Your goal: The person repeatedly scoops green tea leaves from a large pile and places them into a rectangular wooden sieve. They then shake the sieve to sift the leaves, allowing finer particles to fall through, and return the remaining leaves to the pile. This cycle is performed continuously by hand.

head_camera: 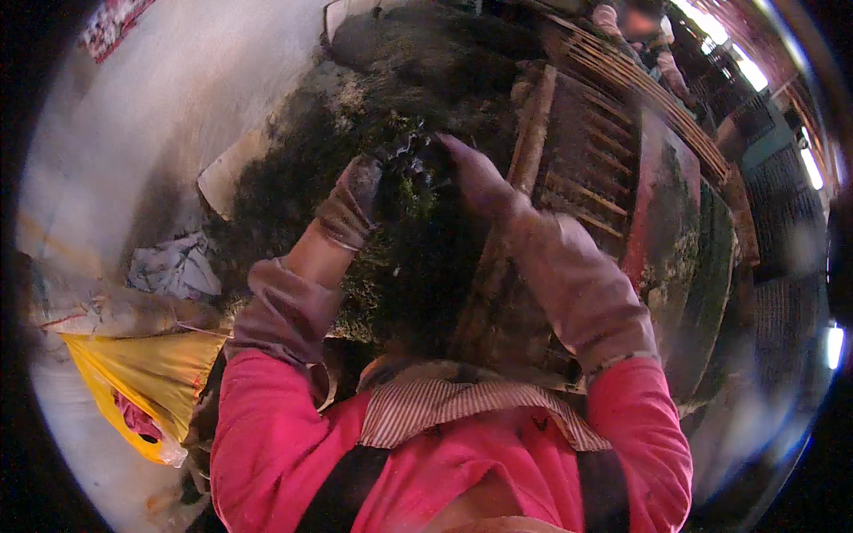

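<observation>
My left hand (363,181), in a dark, soiled glove, is at the left side of a heap of dark green and black loose material (400,266), perhaps plant matter. Across from it, my right hand (474,166) reaches over the heap with its fingers pointing up and to the left; it is blurred. Thin whitish shreds (414,156) lie between the two hands. Whether either hand grips some of the material cannot be made out. Long cloth sleeve covers (580,280) are over my forearms, the left one pushed up so that bare skin shows.
To the right stand a wooden slatted frame (590,153) and a red-edged panel (656,193), with long thin poles (646,90) behind. Another person (643,46) is beyond them. At left are a yellow bag (150,373), crumpled pale sheeting (178,266) and a pale board (233,174).
</observation>
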Tool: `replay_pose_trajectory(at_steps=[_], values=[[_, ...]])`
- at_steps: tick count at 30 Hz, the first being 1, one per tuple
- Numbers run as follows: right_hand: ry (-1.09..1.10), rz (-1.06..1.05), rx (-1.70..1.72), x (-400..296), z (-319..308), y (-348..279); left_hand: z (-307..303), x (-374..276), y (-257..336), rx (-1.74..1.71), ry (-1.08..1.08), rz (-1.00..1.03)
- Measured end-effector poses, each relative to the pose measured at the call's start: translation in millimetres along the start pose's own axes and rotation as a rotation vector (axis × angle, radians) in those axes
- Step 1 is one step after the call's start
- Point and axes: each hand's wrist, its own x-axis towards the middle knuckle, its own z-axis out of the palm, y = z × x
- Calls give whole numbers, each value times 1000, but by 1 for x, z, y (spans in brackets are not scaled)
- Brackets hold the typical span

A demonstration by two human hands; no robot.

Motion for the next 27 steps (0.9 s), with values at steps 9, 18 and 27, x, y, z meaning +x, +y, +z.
replay_pose_trajectory(at_steps=[9,18,27], values=[[-243,-234,-882,8,32,92,85,46,117,301,-75,302],[-228,-401,652,-99,-126,-41,166,106,29,-25,-106,109],[419,-251,-487,-136,-300,28,158,288,-172,362,-241,444]])
